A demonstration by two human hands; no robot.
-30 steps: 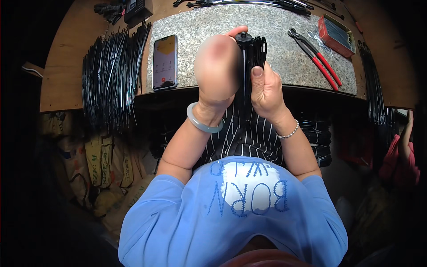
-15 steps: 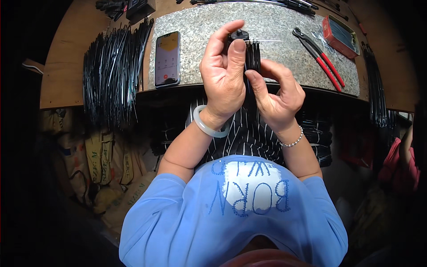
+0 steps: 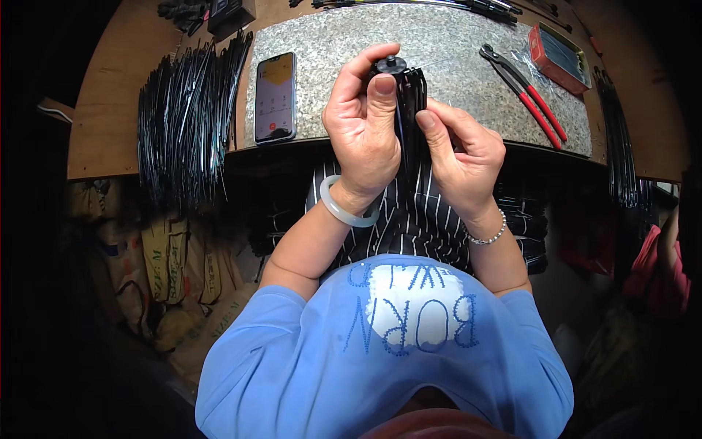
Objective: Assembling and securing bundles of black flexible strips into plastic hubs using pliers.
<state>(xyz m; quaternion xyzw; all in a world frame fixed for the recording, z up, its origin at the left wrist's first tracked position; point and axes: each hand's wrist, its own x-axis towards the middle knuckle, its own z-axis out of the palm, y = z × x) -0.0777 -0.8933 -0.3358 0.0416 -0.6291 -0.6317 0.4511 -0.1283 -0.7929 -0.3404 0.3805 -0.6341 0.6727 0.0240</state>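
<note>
My left hand (image 3: 360, 110) is closed round a black round hub (image 3: 391, 64) with a small knob on top, the thumb pressed along its near side. Thin black ribs (image 3: 411, 124), like those of an umbrella frame, hang in a bunch from beside the hub towards my lap. At the bunch's right side my right hand (image 3: 464, 146) pinches the ribs between thumb and fingers. A faint thin wire (image 3: 431, 64) sticks out to the right near the hub. The fingers hide part of the hub and the rib ends.
A phone (image 3: 275, 99) lies on the speckled stone slab (image 3: 322, 44), left of my hands. Red-handled pliers (image 3: 526, 95) and a red box (image 3: 559, 58) lie to the right. Black rib bundles (image 3: 190, 117) overhang the table's front edge at left, and another (image 3: 618, 139) at right.
Both hands and the bunch have come slightly nearer to me. My right thumb now presses higher on the ribs, and the wire beside the hub shows less brightly.
</note>
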